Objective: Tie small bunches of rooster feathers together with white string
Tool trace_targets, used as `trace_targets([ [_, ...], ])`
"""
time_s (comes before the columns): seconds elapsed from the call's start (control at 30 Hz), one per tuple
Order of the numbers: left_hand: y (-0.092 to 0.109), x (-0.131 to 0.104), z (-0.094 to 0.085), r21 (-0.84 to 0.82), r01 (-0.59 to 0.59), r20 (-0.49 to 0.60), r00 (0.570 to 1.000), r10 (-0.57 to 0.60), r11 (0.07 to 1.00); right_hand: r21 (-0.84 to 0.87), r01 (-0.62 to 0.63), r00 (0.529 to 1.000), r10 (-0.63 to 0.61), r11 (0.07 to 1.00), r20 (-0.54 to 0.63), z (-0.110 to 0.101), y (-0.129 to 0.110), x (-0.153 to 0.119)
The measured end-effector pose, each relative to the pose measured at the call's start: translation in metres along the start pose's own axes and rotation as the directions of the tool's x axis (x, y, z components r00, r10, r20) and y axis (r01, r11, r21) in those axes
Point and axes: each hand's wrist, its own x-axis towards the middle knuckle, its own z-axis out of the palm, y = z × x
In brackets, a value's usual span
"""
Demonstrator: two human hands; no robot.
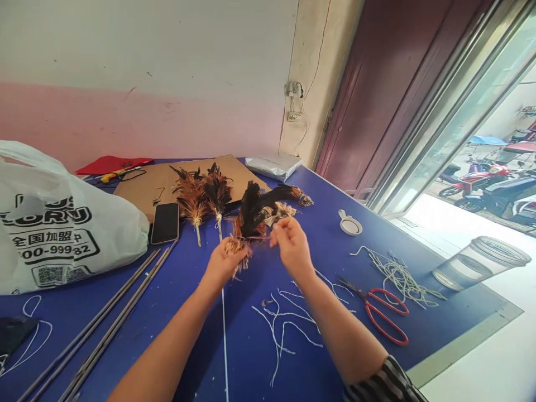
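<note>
My left hand is closed on the pale base of a bunch of dark and brown feathers. To its right, my right hand pinches the end of a thin pinkish strand that runs taut from the feather base. More loose dark feathers with fluffy tan ends lie just behind my right hand. Two tied feather bunches on short sticks, one reddish brown and one darker, rest on a cardboard sheet behind my left hand.
On the blue table are a white bag, a phone, long thin sticks, cut strings, red scissors, a string tangle, a clear jar, a round lid and a silver packet.
</note>
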Motion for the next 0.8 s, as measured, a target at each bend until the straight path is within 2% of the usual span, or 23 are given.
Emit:
trace_targets([
  [0.13,0.008,-0.004,0.003,-0.205,0.056,0.060,0.997,-0.044,0.977,-0.222,-0.006,0.998,0.019,0.975,0.054,-0.016,0.010,0.014],
  [0.27,0.011,-0.009,0.005,-0.340,0.153,0.156,0.982,-0.105,0.928,-0.403,0.014,0.991,0.041,0.915,0.128,-0.016,0.011,0.012],
  [0.4,0.015,-0.010,0.006,-0.413,0.138,0.175,0.982,-0.071,0.900,-0.550,0.092,0.967,0.058,0.830,0.249,-0.015,0.009,0.009],
  [0.53,0.012,-0.008,0.005,-0.415,0.121,0.156,0.986,-0.061,0.902,-0.655,0.171,0.955,0.039,0.736,0.293,-0.019,0.009,0.011],
  [0.6,0.009,-0.007,0.004,-0.381,0.130,0.168,0.983,-0.069,0.915,-0.671,0.172,0.952,0.052,0.721,0.301,-0.023,0.009,0.012],
  [0.73,0.004,-0.007,0.004,-0.309,0.154,0.184,0.978,-0.100,0.939,-0.636,0.118,0.949,0.102,0.763,0.298,-0.025,-0.001,0.008],
  [0.8,0.002,-0.006,0.005,-0.257,0.137,0.178,0.980,-0.092,0.957,-0.578,0.121,0.932,0.108,0.807,0.345,-0.024,-0.009,0.004],
])
